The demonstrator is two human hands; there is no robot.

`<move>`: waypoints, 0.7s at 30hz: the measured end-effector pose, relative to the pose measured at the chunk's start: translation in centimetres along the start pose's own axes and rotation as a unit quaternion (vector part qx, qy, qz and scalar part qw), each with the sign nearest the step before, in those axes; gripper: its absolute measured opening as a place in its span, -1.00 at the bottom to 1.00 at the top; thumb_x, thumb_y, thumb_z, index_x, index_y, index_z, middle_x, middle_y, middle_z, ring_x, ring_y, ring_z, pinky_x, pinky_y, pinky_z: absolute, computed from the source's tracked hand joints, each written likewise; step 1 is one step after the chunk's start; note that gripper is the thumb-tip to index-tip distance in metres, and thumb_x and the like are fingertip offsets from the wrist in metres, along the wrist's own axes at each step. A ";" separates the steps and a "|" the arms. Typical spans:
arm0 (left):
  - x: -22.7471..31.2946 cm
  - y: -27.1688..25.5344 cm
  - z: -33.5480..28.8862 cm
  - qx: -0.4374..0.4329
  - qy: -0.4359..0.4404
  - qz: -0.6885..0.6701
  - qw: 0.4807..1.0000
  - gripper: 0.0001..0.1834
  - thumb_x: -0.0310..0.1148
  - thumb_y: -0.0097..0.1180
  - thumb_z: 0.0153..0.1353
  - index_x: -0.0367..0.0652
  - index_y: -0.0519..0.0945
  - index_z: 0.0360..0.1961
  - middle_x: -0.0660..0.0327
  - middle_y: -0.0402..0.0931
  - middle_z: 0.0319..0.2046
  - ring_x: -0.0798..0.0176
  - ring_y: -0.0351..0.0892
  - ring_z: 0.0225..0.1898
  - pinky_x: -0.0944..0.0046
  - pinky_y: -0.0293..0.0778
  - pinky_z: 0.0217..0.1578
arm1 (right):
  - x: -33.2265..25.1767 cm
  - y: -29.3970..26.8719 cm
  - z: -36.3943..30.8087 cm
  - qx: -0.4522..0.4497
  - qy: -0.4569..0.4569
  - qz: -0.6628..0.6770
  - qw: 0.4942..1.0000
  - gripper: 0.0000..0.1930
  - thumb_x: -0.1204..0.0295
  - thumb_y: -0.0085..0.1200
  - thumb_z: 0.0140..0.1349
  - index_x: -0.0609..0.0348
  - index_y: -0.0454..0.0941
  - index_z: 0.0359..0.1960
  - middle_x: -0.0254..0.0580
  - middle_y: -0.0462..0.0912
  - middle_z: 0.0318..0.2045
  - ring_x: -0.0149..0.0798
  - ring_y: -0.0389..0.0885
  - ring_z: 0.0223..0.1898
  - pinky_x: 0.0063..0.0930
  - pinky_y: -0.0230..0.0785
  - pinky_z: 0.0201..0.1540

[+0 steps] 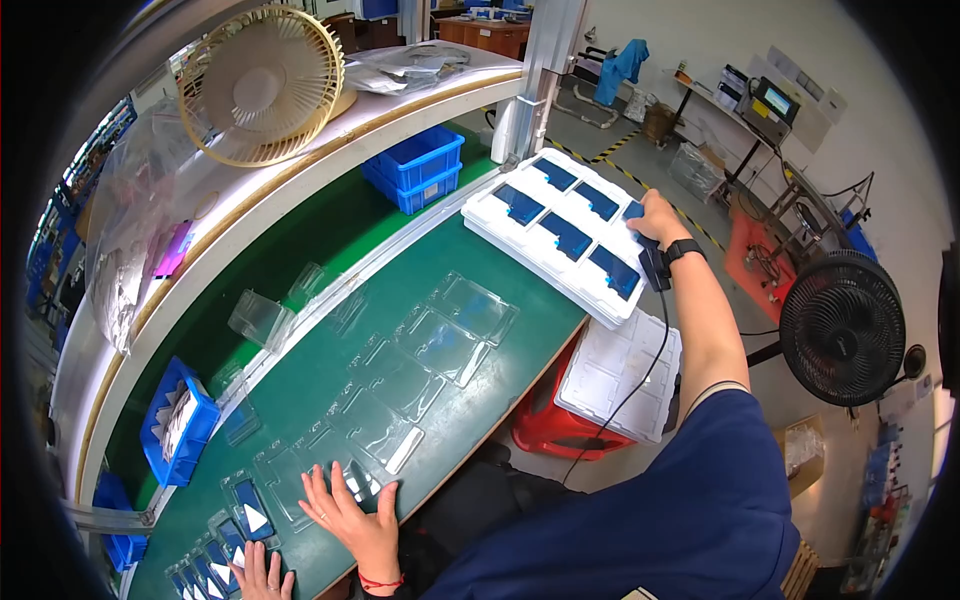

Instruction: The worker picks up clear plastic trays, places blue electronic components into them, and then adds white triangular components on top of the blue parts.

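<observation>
My right hand [657,218] is closed around a corded handheld scanner [653,268], dark blue and black, at the right edge of a white tray [482,212]. Dark flat panels [570,236] with small blue tabs lie in the tray's compartments. A black cable runs from the scanner down past the table edge. At the near edge of the green table, my left hand [352,520] is spread with its fingers apart, over or against a clear plastic blister tray [285,475]. More clear blister trays [440,345] lie in a row between my hands.
Another person's hand [262,575] rests beside several packed dark panels [252,510] at lower left. Blue bins [412,165] stand along the back, below a shelf with a beige fan [262,85]. A red stool [560,425] bearing white trays and a black fan [843,328] stand right.
</observation>
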State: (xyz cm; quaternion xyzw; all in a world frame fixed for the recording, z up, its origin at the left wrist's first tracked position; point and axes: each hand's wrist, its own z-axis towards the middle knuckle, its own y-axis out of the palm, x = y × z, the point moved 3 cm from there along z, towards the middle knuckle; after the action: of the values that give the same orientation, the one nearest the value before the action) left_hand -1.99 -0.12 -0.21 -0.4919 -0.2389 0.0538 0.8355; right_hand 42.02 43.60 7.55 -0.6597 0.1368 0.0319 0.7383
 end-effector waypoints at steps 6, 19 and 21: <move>0.2 -0.4 -0.1 0.012 0.004 -0.014 1.000 -0.23 -0.10 0.32 -0.06 -0.24 0.34 0.14 -0.01 0.21 0.19 -0.16 0.04 0.31 -0.25 -0.14 0.25 | -3.3 -1.6 -6.3 -0.102 -0.097 0.055 0.988 -0.54 0.23 0.35 -0.19 0.35 0.60 -0.31 0.04 0.64 -0.37 -0.13 0.62 -0.29 -0.34 0.42 -0.20; 0.2 -0.6 -0.1 0.039 -0.002 -0.070 0.997 -0.43 -0.30 0.25 -0.01 -0.30 0.41 0.03 -0.08 0.25 0.13 -0.21 0.10 0.26 -0.21 -0.08 0.24 | -4.7 0.4 -6.3 -0.096 -0.129 0.040 0.986 -0.42 0.21 0.36 -0.17 0.40 0.48 -0.16 0.10 0.60 -0.24 -0.08 0.57 -0.20 -0.38 0.38 -0.10; 0.2 -0.6 -0.1 0.036 -0.001 -0.068 0.997 -0.44 -0.30 0.25 -0.01 -0.31 0.41 0.01 -0.09 0.25 0.12 -0.22 0.10 0.25 -0.21 -0.06 0.23 | -5.5 -1.2 -3.3 -0.101 -0.119 0.082 0.984 -0.46 0.19 0.35 -0.15 0.45 0.56 -0.25 0.04 0.63 -0.38 -0.17 0.59 -0.39 -0.40 0.42 -0.24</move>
State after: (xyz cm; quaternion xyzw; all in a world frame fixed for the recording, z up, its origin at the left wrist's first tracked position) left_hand -1.86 -0.50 0.34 -0.4438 -0.2703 0.0058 0.8544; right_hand 36.45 40.94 9.78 -0.7090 0.0976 0.1848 0.6735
